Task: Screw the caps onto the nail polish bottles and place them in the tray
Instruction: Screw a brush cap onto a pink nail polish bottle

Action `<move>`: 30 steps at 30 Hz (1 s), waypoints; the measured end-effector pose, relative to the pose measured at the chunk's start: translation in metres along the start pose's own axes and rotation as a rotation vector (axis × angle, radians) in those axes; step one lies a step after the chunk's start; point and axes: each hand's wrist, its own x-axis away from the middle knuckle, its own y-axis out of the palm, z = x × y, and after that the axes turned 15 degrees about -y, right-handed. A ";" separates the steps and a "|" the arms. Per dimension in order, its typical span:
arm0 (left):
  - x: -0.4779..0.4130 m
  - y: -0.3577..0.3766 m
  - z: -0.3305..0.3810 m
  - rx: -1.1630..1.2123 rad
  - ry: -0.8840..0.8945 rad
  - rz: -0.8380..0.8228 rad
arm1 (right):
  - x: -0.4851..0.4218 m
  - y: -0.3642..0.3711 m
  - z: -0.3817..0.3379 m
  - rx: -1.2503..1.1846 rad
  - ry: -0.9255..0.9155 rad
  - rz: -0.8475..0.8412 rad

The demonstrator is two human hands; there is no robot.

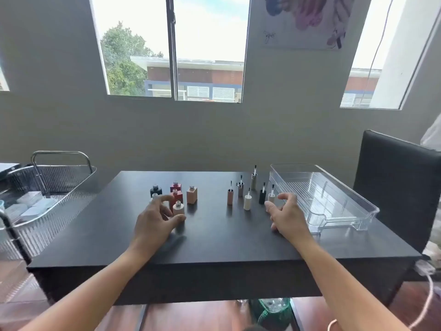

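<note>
Beige bottle (178,208) looks the first pick: left grip (154,219) curves half-open around it, right grip (286,213) spreads empty beside the cream cap (271,199); next, close both, align threads.

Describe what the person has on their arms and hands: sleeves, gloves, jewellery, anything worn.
The left forearm and right forearm are uncovered down to the bottom edge of the frame; no sleeve shows. The left hand and right hand wear no gloves. No watch, bracelet or ring is visible, though a thin ring could be too small to tell.
</note>
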 end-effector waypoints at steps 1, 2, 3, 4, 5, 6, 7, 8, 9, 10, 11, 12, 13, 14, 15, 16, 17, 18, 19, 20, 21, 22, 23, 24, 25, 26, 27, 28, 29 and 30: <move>-0.003 0.001 0.000 -0.006 -0.017 -0.018 | -0.004 0.000 0.000 0.019 0.024 -0.006; -0.004 0.001 0.003 -0.027 -0.034 -0.021 | -0.009 0.000 0.001 0.055 0.036 -0.009; -0.006 0.003 0.002 -0.055 -0.040 -0.029 | -0.014 0.000 0.002 0.087 0.046 -0.021; -0.008 0.004 0.003 -0.086 -0.058 -0.041 | -0.018 0.001 0.002 0.115 0.057 -0.043; -0.010 0.006 0.003 -0.105 -0.060 -0.044 | -0.022 0.002 0.004 0.136 0.058 -0.057; -0.012 0.007 0.003 -0.116 -0.061 -0.039 | -0.025 0.003 0.005 0.150 0.055 -0.063; -0.014 0.008 0.002 -0.120 -0.063 -0.033 | -0.028 0.004 0.007 0.161 0.045 -0.066; -0.014 0.007 0.001 -0.127 -0.062 -0.026 | -0.030 0.004 0.008 0.178 0.031 -0.072; -0.014 0.008 0.000 -0.128 -0.066 -0.026 | -0.032 0.005 0.010 0.193 0.017 -0.076; -0.014 0.007 0.000 -0.126 -0.069 -0.027 | -0.033 0.005 0.012 0.200 0.008 -0.079; -0.014 0.007 0.000 -0.125 -0.075 -0.029 | -0.033 0.005 0.013 0.195 0.005 -0.076; -0.013 0.007 0.001 -0.122 -0.077 -0.031 | -0.032 0.005 0.014 0.188 0.000 -0.068; -0.012 0.007 0.002 -0.115 -0.081 -0.033 | -0.030 0.005 0.014 0.182 -0.005 -0.055; -0.011 0.006 0.003 -0.107 -0.081 -0.033 | -0.028 0.005 0.014 0.181 -0.016 -0.037; -0.009 0.006 0.003 -0.097 -0.079 -0.036 | -0.026 0.005 0.013 0.178 -0.029 -0.018; -0.008 0.005 0.004 -0.085 -0.075 -0.040 | -0.022 0.004 0.010 0.167 -0.043 0.001; -0.006 0.005 0.004 -0.068 -0.071 -0.049 | -0.018 0.004 0.006 0.144 -0.059 0.017; -0.003 0.005 0.004 -0.053 -0.073 -0.059 | -0.014 0.004 0.002 0.109 -0.075 0.027; -0.001 0.006 0.005 -0.035 -0.080 -0.069 | -0.009 0.003 -0.004 0.058 -0.087 0.028; 0.001 0.006 0.007 -0.012 -0.090 -0.081 | -0.004 0.004 -0.011 -0.011 -0.100 0.019; 0.002 0.008 0.008 0.020 -0.103 -0.097 | 0.000 0.004 -0.018 -0.083 -0.111 0.002; 0.004 0.009 0.010 0.057 -0.118 -0.115 | 0.005 0.005 -0.026 -0.149 -0.125 -0.021; 0.005 0.010 0.011 0.091 -0.130 -0.137 | 0.009 0.007 -0.033 -0.207 -0.140 -0.047; 0.007 0.011 0.014 0.114 -0.135 -0.158 | 0.013 0.009 -0.039 -0.256 -0.155 -0.072; 0.008 0.012 0.015 0.125 -0.127 -0.173 | 0.016 0.012 -0.045 -0.287 -0.172 -0.091; 0.010 0.013 0.017 0.128 -0.112 -0.181 | 0.018 0.015 -0.049 -0.293 -0.195 -0.100; 0.011 0.014 0.019 0.134 -0.095 -0.187 | 0.020 0.018 -0.053 -0.281 -0.226 -0.104; 0.013 0.015 0.020 0.140 -0.078 -0.190 | 0.022 0.021 -0.055 -0.270 -0.260 -0.108; 0.014 0.015 0.022 0.143 -0.063 -0.193 | 0.023 0.023 -0.056 -0.263 -0.295 -0.111; 0.016 0.015 0.024 0.140 -0.051 -0.194 | 0.023 0.026 -0.057 -0.253 -0.323 -0.117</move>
